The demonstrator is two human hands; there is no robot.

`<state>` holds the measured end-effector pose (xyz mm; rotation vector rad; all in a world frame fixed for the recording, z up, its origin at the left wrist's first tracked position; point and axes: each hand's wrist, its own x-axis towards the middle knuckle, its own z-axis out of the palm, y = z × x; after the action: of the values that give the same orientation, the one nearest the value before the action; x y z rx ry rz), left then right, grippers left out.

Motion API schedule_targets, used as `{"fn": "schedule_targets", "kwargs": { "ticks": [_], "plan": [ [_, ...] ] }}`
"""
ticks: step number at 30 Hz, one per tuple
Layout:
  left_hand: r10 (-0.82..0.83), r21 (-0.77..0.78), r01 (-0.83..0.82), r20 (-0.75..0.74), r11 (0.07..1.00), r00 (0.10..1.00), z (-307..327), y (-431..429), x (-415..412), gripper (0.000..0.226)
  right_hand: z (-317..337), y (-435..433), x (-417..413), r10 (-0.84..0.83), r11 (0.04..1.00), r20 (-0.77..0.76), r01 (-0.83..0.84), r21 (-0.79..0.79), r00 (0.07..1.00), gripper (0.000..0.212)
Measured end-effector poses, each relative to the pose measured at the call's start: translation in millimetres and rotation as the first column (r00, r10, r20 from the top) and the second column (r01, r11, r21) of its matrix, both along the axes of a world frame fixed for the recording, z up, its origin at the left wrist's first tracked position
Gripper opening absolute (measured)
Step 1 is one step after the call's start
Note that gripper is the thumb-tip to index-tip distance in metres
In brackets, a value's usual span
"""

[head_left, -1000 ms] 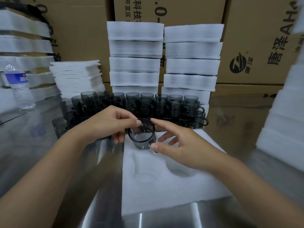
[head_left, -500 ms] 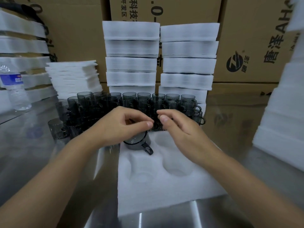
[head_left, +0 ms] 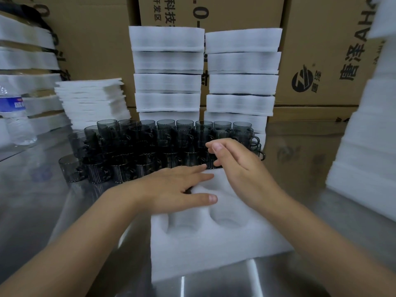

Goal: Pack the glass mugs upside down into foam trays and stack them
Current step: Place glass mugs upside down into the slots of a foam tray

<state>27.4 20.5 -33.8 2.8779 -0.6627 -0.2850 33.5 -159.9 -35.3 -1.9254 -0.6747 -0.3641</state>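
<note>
The left hand (head_left: 171,189) lies flat, fingers straight, over the far-left pocket of the tray (head_left: 214,254); its grip is open. A dark sliver of one mug (head_left: 188,191) shows under the fingers; its orientation cannot be told. The right hand (head_left: 237,166) hovers above the tray's far edge, fingers loosely extended, grip open and holding nothing. The tray rests on the bench (head_left: 32,200). The other mugs (head_left: 150,151) stand grouped just behind the tray. Foam stacks (head_left: 167,71) stand behind them. A bottle (head_left: 15,121) stands far left.
</note>
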Motion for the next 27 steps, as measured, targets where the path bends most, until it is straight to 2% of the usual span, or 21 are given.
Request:
{"fn": "schedule_targets", "kwargs": {
  "ticks": [4, 6, 8, 10, 12, 14, 16, 18, 20, 21, 22, 24, 27],
  "plan": [
    [-0.012, 0.036, 0.012, -0.024, 0.999, 1.0, 2.7, -1.1, 1.3, 0.09, -0.4, -0.2, 0.5, -0.011, 0.999, -0.023, 0.01, -0.039, 1.0, 0.031],
    [-0.028, 0.029, 0.028, -0.015, 0.999, 1.0, 2.6, -1.9, 1.4, 0.089, -2.1, -0.7, 2.8, -0.035, 0.989, -0.046, 0.028, -0.146, 0.998, 0.032],
    [-0.049, 0.013, 0.049, 0.0, 0.999, 0.999, 2.3, -1.9, 2.1, 0.085, -5.9, -0.9, 5.3, -0.07, 0.948, -0.055, 0.049, -0.313, 0.996, 0.025],
    [-0.067, -0.019, 0.067, 0.008, 0.998, 0.998, 1.8, -1.0, 3.4, 0.08, -8.9, -1.0, 7.5, -0.091, 0.908, -0.033, 0.069, -0.413, 0.995, 0.017],
    [-0.065, -0.142, 0.061, -0.023, 0.988, 0.998, 2.6, 1.2, 3.4, 0.074, -9.2, -0.3, 8.4, -0.092, 0.908, -0.029, 0.072, -0.413, 0.995, 0.015],
    [-0.016, -0.337, -0.004, -0.056, 0.941, 0.998, 3.5, 5.2, 3.6, 0.06, -8.8, -0.4, 9.1, -0.096, 0.916, -0.037, 0.074, -0.394, 0.995, 0.017],
    [0.112, -0.435, -0.082, 0.045, 0.897, 0.993, 3.4, 10.1, 6.0, 0.048, -8.8, -0.8, 9.2, -0.096, 0.915, -0.055, 0.066, -0.398, 0.994, 0.017],
    [0.297, -0.411, -0.162, 0.289, 0.897, 0.91, 2.9, 15.8, 9.9, 0.041, -9.6, -0.9, 8.7, -0.089, 0.906, -0.067, 0.053, -0.42, 0.994, 0.019],
    [0.453, -0.371, -0.286, 0.52, 0.884, 0.724, 2.5, 24.6, 14.0, 0.026, -10.2, -1.3, 8.3, -0.083, 0.894, -0.066, 0.045, -0.445, 0.994, 0.02],
    [0.511, -0.367, -0.357, 0.557, 0.859, 0.655, 2.3, 30.6, 16.2, 0.022, -10.1, -1.3, 8.0, -0.082, 0.892, -0.067, 0.043, -0.451, 0.994, 0.021],
    [0.552, -0.345, -0.432, 0.548, 0.834, 0.628, 1.9, 37.1, 18.5, 0.022, -9.7, -1.3, 7.7, -0.081, 0.892, -0.07, 0.041, -0.451, 0.994, 0.02],
    [0.592, -0.235, -0.553, 0.469, 0.799, 0.656, -0.7, 47.6, 23.3, 0.031, -9.6, -1.6, 7.3, -0.076, 0.894, -0.076, 0.035, -0.446, 0.994, 0.02],
    [0.6, -0.127, -0.609, 0.41, 0.783, 0.687, -6.6, 49.8, 27.1, 0.04, -9.4, -2.1, 6.3, -0.072, 0.891, -0.071, 0.032, -0.454, 0.995, 0.019]
  ]
}}
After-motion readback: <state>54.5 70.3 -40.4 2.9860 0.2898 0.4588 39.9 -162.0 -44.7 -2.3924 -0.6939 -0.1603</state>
